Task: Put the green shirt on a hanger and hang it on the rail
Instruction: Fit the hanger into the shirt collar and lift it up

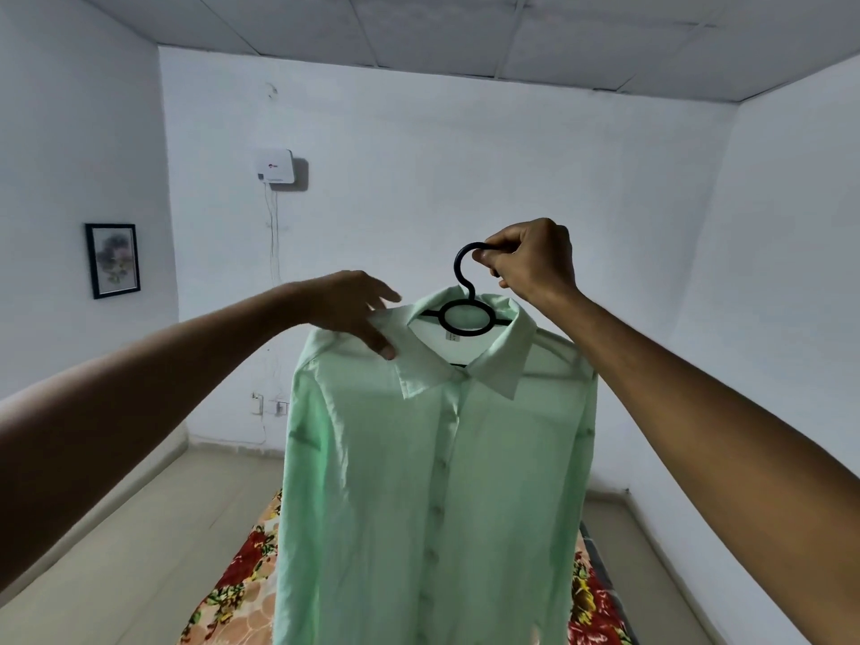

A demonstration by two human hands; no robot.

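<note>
The green shirt (433, 458) is carried on a black hanger (465, 314) and is held up in the air between the two raised arms, hanging full length with its buttoned front toward the camera. The hanger's arms are hidden inside the shoulders; only the ring at the neck and the hook above it are seen. The hook is gripped by the right hand (530, 260), whose fingers and thumb are curled round its upper curve. The left hand (353, 314) lies just to the left of the collar, with its fingers extended, and the cloth by the shoulder seam is pressed or lightly pinched under the thumb; which of the two cannot be told.

The step in hand is judged to be the settling of the shirt on the hanger. It would be done well if the left shoulder seam were drawn outward until it sits squarely on the hanger's end and the collar were kept centred round the ring. The hook should be held steady and level meanwhile, so that the thin cloth is not tipped off the far side.

Below the hands and behind the shirt, a flowered bedspread (232, 593) is spread. Farther off, on the wall beyond the left hand, a framed picture (113, 260) and a white box (275, 166) are mounted. No rail is seen.
</note>
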